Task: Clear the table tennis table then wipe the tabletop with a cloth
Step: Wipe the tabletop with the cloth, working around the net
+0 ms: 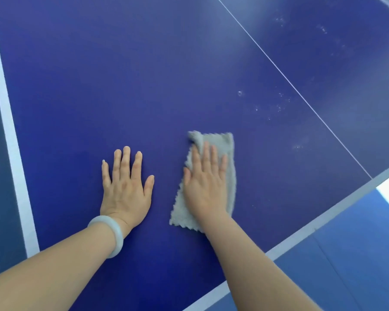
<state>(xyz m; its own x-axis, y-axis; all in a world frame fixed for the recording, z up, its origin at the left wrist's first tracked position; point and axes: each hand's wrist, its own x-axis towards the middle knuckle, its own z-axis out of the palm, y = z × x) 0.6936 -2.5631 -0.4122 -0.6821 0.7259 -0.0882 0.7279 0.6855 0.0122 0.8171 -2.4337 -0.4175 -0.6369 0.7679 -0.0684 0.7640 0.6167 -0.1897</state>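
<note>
Handling the cloth: your grey cloth (pixel 231 180) looks soft, light and limp, with a zigzag-cut edge. It will bunch under a sideways push, and its upper left corner is already rucked up. I judge a flat palm over its middle to be a better hold than a pinch at a corner.
Cloth position: it lies on the tabletop (pixel 99 86) in the lower middle of the frame, just right of centre, under your right hand.
Right hand (pixel 206 185): palm down on the cloth, fingers straight and close together, pressing rather than curling round it.
Left hand (pixel 126 194): flat on the bare blue surface just left of the cloth and apart from it, fingers straight and slightly spread, holding nothing.
Tabletop feel: hard, smooth and matt blue, so the cloth should slide easily. Wiping looks to be the step in hand.
Pale specks (pixel 240 93): several clusters lie right of centre and toward the upper right, too fine to count singly.
Count: one cloth, two hands, one pale bangle (pixel 111 234) on your left wrist, one thin centre line (pixel 301 95), and two white edge bands (pixel 9 131), at the left and the lower right.
Beyond: blue floor (pixel 346 254) shows at the lower right.
</note>
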